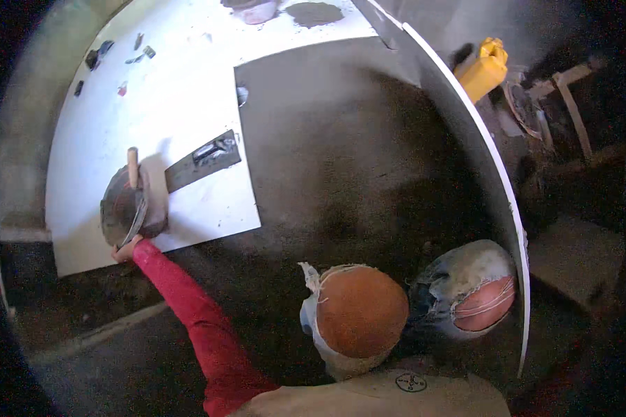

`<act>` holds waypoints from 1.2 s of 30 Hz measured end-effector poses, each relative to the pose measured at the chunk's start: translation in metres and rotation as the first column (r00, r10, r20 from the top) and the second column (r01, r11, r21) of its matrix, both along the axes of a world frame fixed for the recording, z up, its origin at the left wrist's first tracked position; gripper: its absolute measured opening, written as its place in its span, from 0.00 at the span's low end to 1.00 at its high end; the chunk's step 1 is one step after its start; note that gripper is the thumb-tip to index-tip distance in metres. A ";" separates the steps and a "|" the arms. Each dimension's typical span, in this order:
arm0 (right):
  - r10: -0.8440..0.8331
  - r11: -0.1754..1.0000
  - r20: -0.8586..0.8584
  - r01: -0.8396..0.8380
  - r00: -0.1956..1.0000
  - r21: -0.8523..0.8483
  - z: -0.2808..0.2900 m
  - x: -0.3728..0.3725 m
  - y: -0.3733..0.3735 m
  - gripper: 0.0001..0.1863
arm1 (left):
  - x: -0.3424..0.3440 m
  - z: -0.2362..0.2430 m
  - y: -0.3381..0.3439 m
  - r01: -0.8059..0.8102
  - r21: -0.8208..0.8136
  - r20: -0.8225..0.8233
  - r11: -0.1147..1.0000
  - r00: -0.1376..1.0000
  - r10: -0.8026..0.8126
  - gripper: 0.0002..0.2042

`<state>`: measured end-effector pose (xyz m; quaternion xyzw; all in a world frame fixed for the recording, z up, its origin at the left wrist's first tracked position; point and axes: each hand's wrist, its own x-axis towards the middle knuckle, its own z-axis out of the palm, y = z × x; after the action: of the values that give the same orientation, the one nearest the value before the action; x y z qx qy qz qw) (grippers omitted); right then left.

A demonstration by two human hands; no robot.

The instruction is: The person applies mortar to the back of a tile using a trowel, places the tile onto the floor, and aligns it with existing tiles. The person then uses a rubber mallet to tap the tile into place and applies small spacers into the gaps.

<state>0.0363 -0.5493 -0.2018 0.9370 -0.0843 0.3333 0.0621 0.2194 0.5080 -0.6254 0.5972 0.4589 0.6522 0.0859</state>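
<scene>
My left hand (125, 249), at the end of a red sleeve, closes on the near edge of a round, mortar-stained bucket (158, 194). The bucket is on the near left of a white board (104, 167). A wooden tool handle (133, 167), likely a trowel's, stands up at the bucket's far side; its blade cannot be made out. Right of the bucket, a long flat plastering trowel (205, 158) with a dark, smeared handle rests on the board. My right hand is outside the picture.
Dark grey flooring (327, 139) spreads right of the board. A pale upright panel edge (490, 149) curves down the right, with a yellow jerrycan (483, 73) and wooden frame (570, 111) beyond. Far back are a grey mortar heap (314, 14) and a pinkish container (254, 12). Small dark scraps (94, 59) litter the board.
</scene>
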 end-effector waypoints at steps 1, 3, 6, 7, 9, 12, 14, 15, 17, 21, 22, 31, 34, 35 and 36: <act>-0.022 0.999 0.022 0.023 1.000 -0.033 -0.011 -0.007 0.015 0.19 | 0.000 -0.014 0.002 -0.035 -0.026 -0.042 0.999 0.999 0.034 0.29; -0.049 0.996 0.067 0.054 0.997 -0.077 -0.036 -0.015 0.044 0.21 | -0.004 -0.017 0.023 -0.060 -0.057 -0.092 0.997 0.994 0.055 0.29; -0.035 0.986 0.120 0.053 0.992 -0.158 -0.047 -0.027 0.070 0.24 | -0.038 -0.013 0.049 -0.117 0.024 -0.165 0.993 0.979 0.119 0.33; -0.022 0.975 0.133 0.050 0.991 -0.216 -0.029 -0.034 0.074 0.25 | -0.052 -0.021 0.047 -0.076 0.002 -0.166 0.997 0.983 0.076 0.31; 0.039 0.922 0.168 0.029 0.985 -0.386 0.023 -0.038 0.095 0.27 | -0.056 -0.038 0.034 0.019 -0.038 -0.154 0.999 0.988 -0.025 0.29; 0.022 0.813 0.166 0.079 0.986 -0.577 0.060 -0.035 0.182 0.29 | -0.029 -0.062 -0.022 0.164 -0.088 -0.016 0.982 0.986 -0.166 0.28; 0.016 0.955 0.018 -0.010 1.000 -0.298 0.023 -0.005 0.219 0.22 | -0.038 0.059 -0.026 0.166 0.039 0.151 0.985 0.974 -0.170 0.28; 0.015 0.980 -0.095 -0.034 0.995 -0.197 0.011 0.006 0.241 0.22 | -0.029 0.076 -0.069 0.220 0.028 0.228 0.975 0.948 -0.221 0.28; -0.001 1.000 -0.346 -0.004 0.938 -0.013 -0.012 0.017 0.262 0.30 | -0.001 0.089 -0.189 0.374 -0.021 0.374 0.927 0.863 -0.340 0.28; -0.209 0.954 -0.211 0.151 0.955 -0.260 -0.042 0.022 0.231 0.26 | 0.024 0.144 -0.389 0.638 -0.053 0.563 0.769 0.655 -0.505 0.29; -0.212 0.957 -0.186 0.165 0.959 -0.240 -0.039 0.018 0.225 0.25 | 0.028 0.135 -0.443 0.732 -0.082 0.584 0.676 0.585 -0.563 0.29; -0.099 0.927 0.034 0.105 0.994 -0.359 0.009 0.068 0.135 0.16 | 0.086 0.237 -0.612 0.811 0.000 0.067 -0.584 -0.583 -0.810 0.12; -0.070 0.846 0.057 0.090 0.996 -0.526 0.035 0.072 0.077 0.16 | 0.100 0.284 -0.672 0.682 -0.319 -0.159 -0.658 -0.723 -0.673 0.07; -0.099 0.814 0.071 0.122 0.993 -0.568 0.034 0.075 0.053 0.16 | 0.111 0.276 -0.696 0.617 -0.354 -0.193 -0.703 -0.783 -0.591 0.08; -0.101 0.793 0.089 0.135 0.991 -0.594 0.033 0.080 0.030 0.16 | 0.119 0.271 -0.715 0.545 -0.445 -0.202 -0.711 -0.834 -0.513 0.10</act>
<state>0.1164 -0.5192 -0.1686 0.8532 -0.0346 0.3630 0.3730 0.3382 -0.2072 -0.3548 0.7612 -0.4199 -0.0281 0.4934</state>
